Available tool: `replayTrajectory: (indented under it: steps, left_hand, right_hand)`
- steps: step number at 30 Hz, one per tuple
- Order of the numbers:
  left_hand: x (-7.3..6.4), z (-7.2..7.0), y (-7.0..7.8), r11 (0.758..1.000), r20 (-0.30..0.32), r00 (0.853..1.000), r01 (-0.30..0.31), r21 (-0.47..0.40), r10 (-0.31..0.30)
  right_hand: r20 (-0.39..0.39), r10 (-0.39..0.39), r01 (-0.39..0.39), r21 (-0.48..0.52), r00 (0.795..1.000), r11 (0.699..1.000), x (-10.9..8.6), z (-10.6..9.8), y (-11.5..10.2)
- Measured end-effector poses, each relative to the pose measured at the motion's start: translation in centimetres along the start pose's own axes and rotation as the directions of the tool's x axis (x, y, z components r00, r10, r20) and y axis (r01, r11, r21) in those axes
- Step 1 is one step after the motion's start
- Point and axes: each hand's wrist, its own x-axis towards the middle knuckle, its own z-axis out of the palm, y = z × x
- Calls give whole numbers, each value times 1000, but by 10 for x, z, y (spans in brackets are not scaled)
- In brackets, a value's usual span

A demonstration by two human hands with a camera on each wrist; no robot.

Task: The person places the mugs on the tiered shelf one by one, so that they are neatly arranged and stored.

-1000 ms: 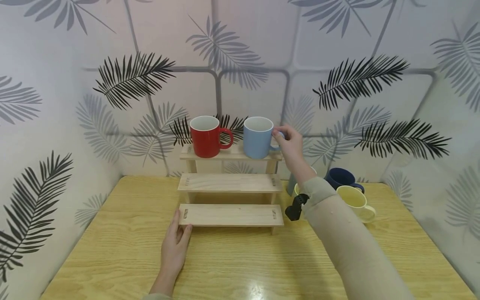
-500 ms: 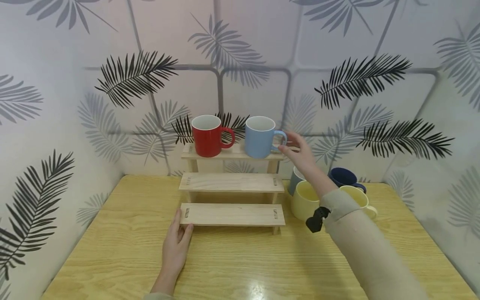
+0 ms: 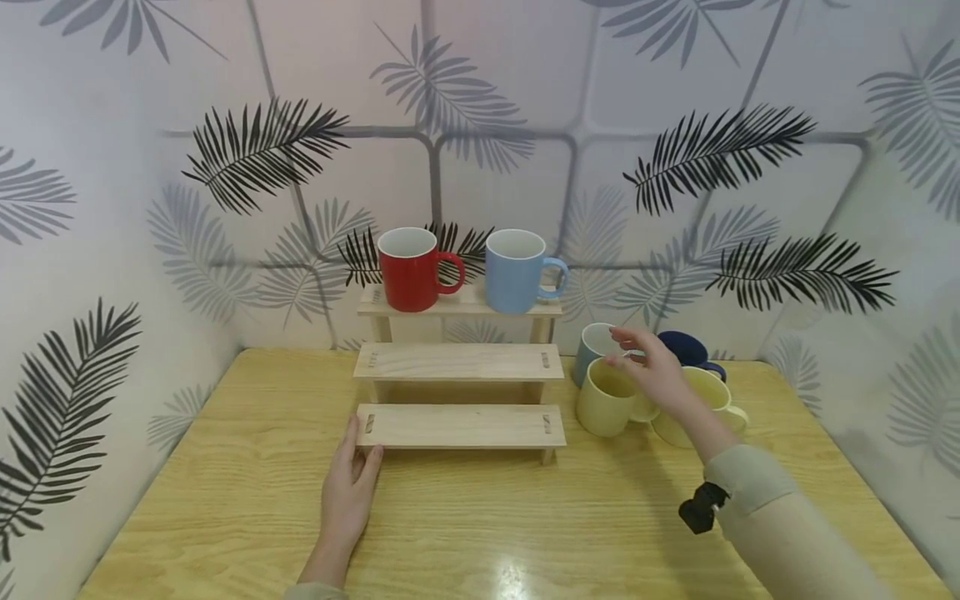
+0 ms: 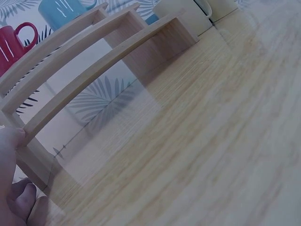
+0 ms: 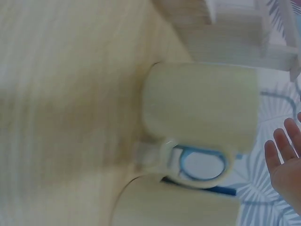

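A three-tier wooden display rack (image 3: 461,427) stands on the table, and my left hand (image 3: 348,492) holds the left end of its lowest step, thumb at the front edge. On the top step sit a red mug (image 3: 407,275) and a light blue mug (image 3: 512,275), handles turned right. My right hand (image 3: 660,375) hovers, fingers spread and holding nothing, over a pale yellow mug (image 3: 597,408) to the right of the rack. In the right wrist view that yellow mug (image 5: 200,103) stands near the rack, with the fingers (image 5: 284,146) beyond its rim.
Behind the yellow mug is a grey-blue mug (image 3: 585,362). A second pale yellow mug (image 3: 712,390) and a dark blue mug (image 3: 684,346) stand further right, partly covered by the right hand. The leaf-patterned wall (image 3: 480,100) rises behind the wooden table (image 3: 480,525).
My right hand has let go of the light blue mug's handle on the top step and moved right and down to above the yellow mug. The left hand keeps its place.
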Motion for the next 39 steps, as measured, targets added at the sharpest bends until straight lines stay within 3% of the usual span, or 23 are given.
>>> replayTrajectory:
  steps: [7, 14, 19, 24, 28, 33, 39]
  left_hand:
    - [1, -1, 2, 1000, -19, 1000, -24, 5, 24]
    - [2, -2, 3, 999, -27, 999, -38, 7, 38]
    - [1, -2, 4, 1000, -18, 999, -29, -4, 29]
    - [1, -1, 4, 1000, -9, 1000, -26, -15, 26]
    - [2, -1, 4, 1000, -6, 1000, -22, -11, 22]
    - [0, 0, 1, 1000, -8, 1000, -6, -18, 6]
    - [-1, 0, 1, 1000, -12, 1000, 4, -4, -4]
  right_hand:
    - [14, -34, 34, 11, 999, 999, -26, 0, 17]
    - [-6, -27, 27, 31, 1000, 999, -39, 3, 28]
    - [-38, -54, 51, -71, 998, 996, -45, 6, 33]
    - [-65, -34, 20, -203, 997, 979, -51, 11, 34]
    - [-132, -23, -8, -228, 991, 974, -55, 15, 33]
    - [-236, -86, 30, -231, 968, 972, -60, 21, 34]
    - [-308, -99, 33, -212, 946, 977, -64, 29, 36]
